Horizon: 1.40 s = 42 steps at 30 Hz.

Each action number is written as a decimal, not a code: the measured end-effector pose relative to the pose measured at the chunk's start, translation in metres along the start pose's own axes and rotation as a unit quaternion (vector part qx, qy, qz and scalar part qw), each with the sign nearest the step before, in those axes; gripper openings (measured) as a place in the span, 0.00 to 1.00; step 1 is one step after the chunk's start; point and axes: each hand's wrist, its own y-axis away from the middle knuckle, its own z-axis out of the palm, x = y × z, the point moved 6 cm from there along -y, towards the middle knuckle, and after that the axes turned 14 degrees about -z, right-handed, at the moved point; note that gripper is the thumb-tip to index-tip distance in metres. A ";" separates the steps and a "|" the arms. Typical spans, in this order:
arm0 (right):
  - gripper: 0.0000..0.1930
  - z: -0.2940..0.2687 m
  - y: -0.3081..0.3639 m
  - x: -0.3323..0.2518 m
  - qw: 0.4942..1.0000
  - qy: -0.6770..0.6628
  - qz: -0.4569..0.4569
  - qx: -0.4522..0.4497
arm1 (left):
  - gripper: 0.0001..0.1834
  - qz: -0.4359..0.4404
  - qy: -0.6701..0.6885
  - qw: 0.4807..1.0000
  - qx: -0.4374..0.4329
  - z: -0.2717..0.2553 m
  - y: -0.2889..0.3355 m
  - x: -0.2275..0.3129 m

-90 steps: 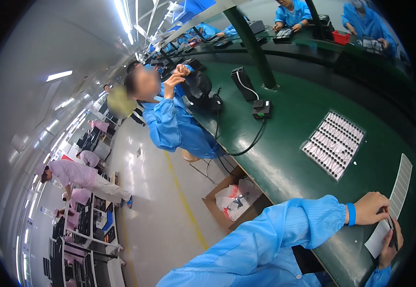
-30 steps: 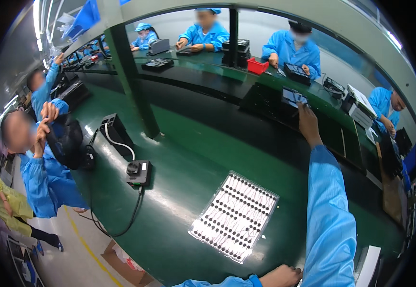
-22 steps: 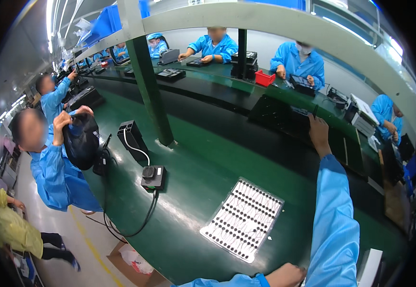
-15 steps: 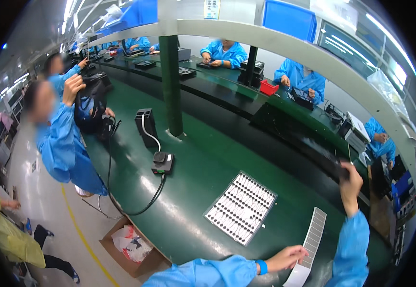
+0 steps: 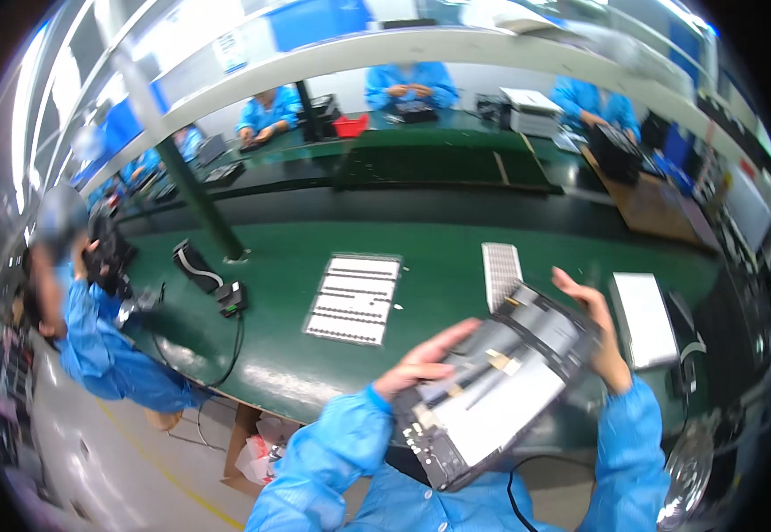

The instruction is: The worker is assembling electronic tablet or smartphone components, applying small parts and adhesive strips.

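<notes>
Close to my body, a flat black electronic device (image 5: 510,386) is held tilted, its inner side facing up with a pale panel, ribbon-like strips and small parts showing. My left hand (image 5: 425,359) is closed on its left edge. At its upper right edge, my right hand (image 5: 603,332) grips it, with some fingers hidden behind the device. Just beyond the device lies a strip of pale labels (image 5: 501,266), partly covered by it. Left of that, a clear-edged sheet with rows of small black pieces (image 5: 354,297) rests on the green bench.
A white pad-like stack (image 5: 642,319) and a black unit with a cable (image 5: 689,332) stand at right. At left are a black stand (image 5: 195,266) and a small black box (image 5: 230,299) with cables. A green post (image 5: 198,199) rises from the bench (image 5: 288,363); co-workers sit opposite.
My view has turned right. My right hand has come back from the dark belt, bringing the device toward me. My left hand has left the label strip and taken hold of the device.
</notes>
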 end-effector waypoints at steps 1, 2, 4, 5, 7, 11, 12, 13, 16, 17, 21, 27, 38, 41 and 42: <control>0.19 0.000 0.008 0.020 0.997 0.033 0.007 -0.064 | 0.43 0.001 -0.019 0.997 0.079 -0.003 0.016 0.007; 0.22 0.002 0.020 0.049 0.989 0.059 0.075 -0.115 | 0.42 0.023 -0.076 0.987 0.139 -0.020 0.029 0.004; 0.27 0.013 0.041 0.075 0.968 0.109 0.120 -0.189 | 0.43 0.021 -0.107 0.961 0.256 -0.041 0.053 0.007; 0.28 0.023 0.043 0.079 0.962 0.135 0.090 -0.219 | 0.43 0.021 -0.141 0.942 0.303 -0.046 0.061 0.009; 0.27 0.034 0.050 0.095 0.940 0.235 -0.003 -0.247 | 0.41 -0.037 0.018 0.944 0.326 -0.037 0.056 0.002; 0.28 0.007 0.056 0.111 0.948 0.215 0.032 -0.234 | 0.40 -0.064 -0.033 0.935 0.348 -0.053 0.037 -0.018; 0.28 0.006 0.056 0.109 0.952 0.204 0.032 -0.224 | 0.39 -0.080 -0.096 0.922 0.367 -0.054 0.033 -0.020; 0.29 0.004 0.053 0.106 0.957 0.194 0.029 -0.213 | 0.38 -0.093 -0.160 0.905 0.384 -0.055 0.030 -0.020; 0.28 0.004 0.056 0.106 0.957 0.197 0.051 -0.205 | 0.39 -0.055 -0.625 0.684 0.374 -0.029 0.022 0.011; 0.29 0.002 0.066 0.112 0.951 0.214 0.031 -0.219 | 0.39 -0.022 -0.713 0.605 0.354 -0.001 0.004 0.029; 0.29 -0.005 0.063 0.098 0.955 0.187 0.056 -0.224 | 0.27 0.016 -0.683 0.699 0.210 0.029 -0.071 0.030; 0.28 -0.001 0.063 0.095 0.954 0.199 0.064 -0.213 | 0.36 0.007 -0.751 0.636 0.176 0.026 -0.128 -0.028; 0.32 -0.004 0.054 0.102 0.959 0.199 0.082 -0.184 | 0.30 0.073 -0.658 0.732 0.163 0.023 -0.132 -0.014; 0.30 -0.002 0.053 0.101 0.955 0.213 0.086 -0.188 | 0.28 0.045 -0.661 0.730 0.170 0.024 -0.135 -0.009; 0.28 -0.001 0.052 0.101 0.952 0.221 0.087 -0.192 | 0.24 0.061 -0.654 0.733 0.176 0.023 -0.135 -0.010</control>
